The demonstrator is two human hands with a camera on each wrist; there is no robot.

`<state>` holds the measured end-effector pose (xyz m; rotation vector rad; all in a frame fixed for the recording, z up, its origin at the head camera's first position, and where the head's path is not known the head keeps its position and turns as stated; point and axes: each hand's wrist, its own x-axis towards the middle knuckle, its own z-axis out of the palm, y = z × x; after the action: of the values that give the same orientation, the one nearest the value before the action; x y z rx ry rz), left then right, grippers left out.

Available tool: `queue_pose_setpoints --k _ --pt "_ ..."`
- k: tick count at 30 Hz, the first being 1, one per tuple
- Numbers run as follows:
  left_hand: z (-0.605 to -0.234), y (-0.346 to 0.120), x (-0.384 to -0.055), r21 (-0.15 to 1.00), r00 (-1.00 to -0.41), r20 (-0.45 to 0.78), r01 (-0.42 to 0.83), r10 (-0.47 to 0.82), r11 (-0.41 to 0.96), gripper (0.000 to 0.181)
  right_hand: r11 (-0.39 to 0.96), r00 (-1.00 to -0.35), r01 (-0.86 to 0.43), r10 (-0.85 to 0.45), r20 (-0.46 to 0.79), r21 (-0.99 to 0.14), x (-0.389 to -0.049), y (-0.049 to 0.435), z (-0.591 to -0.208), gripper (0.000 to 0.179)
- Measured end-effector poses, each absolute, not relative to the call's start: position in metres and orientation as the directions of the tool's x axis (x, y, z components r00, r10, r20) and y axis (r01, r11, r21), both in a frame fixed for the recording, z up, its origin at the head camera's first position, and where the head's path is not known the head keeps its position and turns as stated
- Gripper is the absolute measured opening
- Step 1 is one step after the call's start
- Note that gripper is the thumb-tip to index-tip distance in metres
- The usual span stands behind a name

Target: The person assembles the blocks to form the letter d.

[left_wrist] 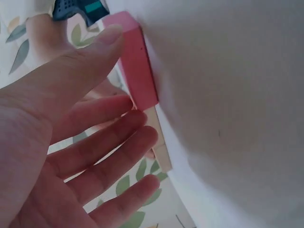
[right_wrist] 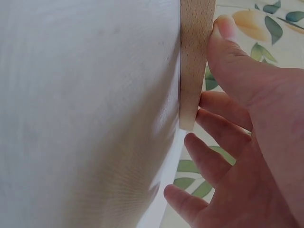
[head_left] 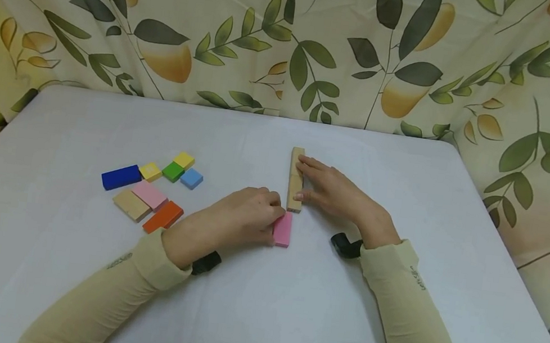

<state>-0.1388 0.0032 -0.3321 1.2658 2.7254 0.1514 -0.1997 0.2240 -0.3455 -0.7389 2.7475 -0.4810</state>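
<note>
hands meet at mid-table over two blocks laid end to end. we note the left hand (head_left: 244,216) resting against the left side of a pink block (head_left: 282,229), thumb along its edge and fingers fairly straight in the left wrist view, touching rather than clasping. the right hand (head_left: 334,192) lies just right of a long wooden block (head_left: 296,179), thumb and fingertips pressed to its side, fingers extended, nothing enclosed. both blocks lie flat on the white table (head_left: 407,169) with their long axes running away from the person, the pink one nearer, its far end touching or just beside the wooden one's near end. each hand flanks its own block from the outside. a group of spare coloured blocks (head_left: 150,191) sits well apart to the left, nearer the left hand.
</note>
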Motion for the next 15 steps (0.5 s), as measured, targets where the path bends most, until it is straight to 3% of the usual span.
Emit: queue_pose_setpoints --k 9,15 --pt "-0.334 0.012 -0.135 0.078 -0.659 -0.050 0.747 0.751 0.660 0.029 0.809 -0.834 -0.448 -0.531 -0.147 -0.379 -0.201 0.224 -0.345 0.077" --pt "-0.332 0.020 -0.134 0.002 -0.653 -0.042 0.757 0.756 0.653 0.032 0.802 -0.832 -0.450 -0.536 -0.142 -0.393 -0.201 0.225 -0.345 0.076"
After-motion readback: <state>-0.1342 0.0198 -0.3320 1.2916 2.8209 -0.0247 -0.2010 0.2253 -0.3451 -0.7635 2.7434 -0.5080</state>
